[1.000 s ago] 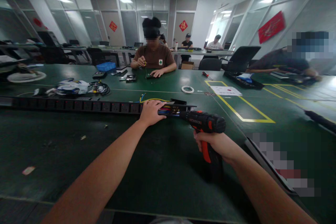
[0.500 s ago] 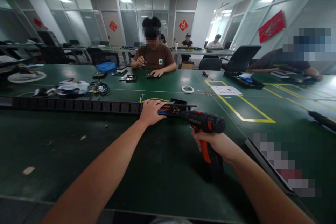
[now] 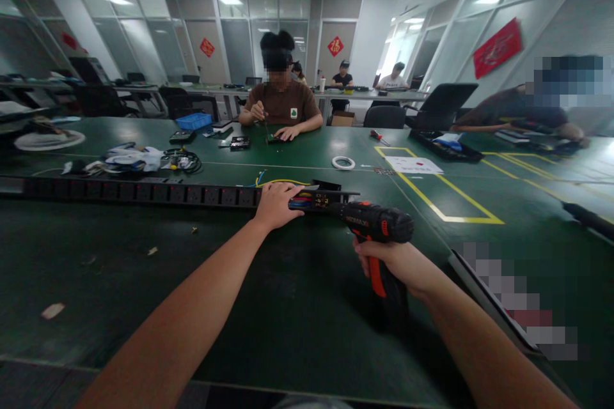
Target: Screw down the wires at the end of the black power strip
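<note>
A long black power strip [image 3: 158, 193] with a row of sockets lies across the green table. Near its right end my left hand [image 3: 278, 206] grips the strip from above, thumb and fingers on either side. Beside that hand the strip's end is open, with coloured wires and brass-coloured terminals [image 3: 321, 202] inside. Yellow and blue wires [image 3: 278, 181] stick out behind the strip. My right hand [image 3: 391, 261] is wrapped round the handle of a black and orange power drill [image 3: 378, 222], whose tip points left at the open end. Whether the bit touches a terminal is too small to tell.
Behind the strip are a white tape roll [image 3: 343, 163], a cable bundle [image 3: 181, 160], a paper sheet [image 3: 413, 165] and a red screwdriver [image 3: 378, 137]. A person [image 3: 281, 102] sits opposite, handling a small part. Another person leans over the table at the right. A dark-edged panel [image 3: 494, 300] lies at the right.
The drill and my right hand have shifted very slightly to the right. My left hand and the strip have stayed in place.
</note>
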Tool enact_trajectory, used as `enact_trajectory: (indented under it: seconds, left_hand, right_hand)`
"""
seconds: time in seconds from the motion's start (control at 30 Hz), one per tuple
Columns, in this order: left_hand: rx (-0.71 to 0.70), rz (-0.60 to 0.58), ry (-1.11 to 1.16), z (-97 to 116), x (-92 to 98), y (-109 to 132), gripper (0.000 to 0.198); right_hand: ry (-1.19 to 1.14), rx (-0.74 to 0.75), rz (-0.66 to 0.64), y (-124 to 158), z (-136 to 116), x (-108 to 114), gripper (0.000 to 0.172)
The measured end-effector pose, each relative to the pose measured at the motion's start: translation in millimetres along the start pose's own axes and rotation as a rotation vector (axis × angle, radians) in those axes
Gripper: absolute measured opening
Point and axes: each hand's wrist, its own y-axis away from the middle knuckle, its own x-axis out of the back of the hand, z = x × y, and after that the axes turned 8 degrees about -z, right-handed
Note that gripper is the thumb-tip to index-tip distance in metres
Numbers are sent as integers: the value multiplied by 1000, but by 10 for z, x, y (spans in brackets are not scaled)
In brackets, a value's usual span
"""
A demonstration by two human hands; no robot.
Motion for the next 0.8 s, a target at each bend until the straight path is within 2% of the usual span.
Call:
enact_trajectory:
  seconds: [0.8]
  left_hand:
    - [2, -10, 1, 3, 15, 2, 70]
  right_hand:
    - [13, 19, -25, 3, 4, 17, 19]
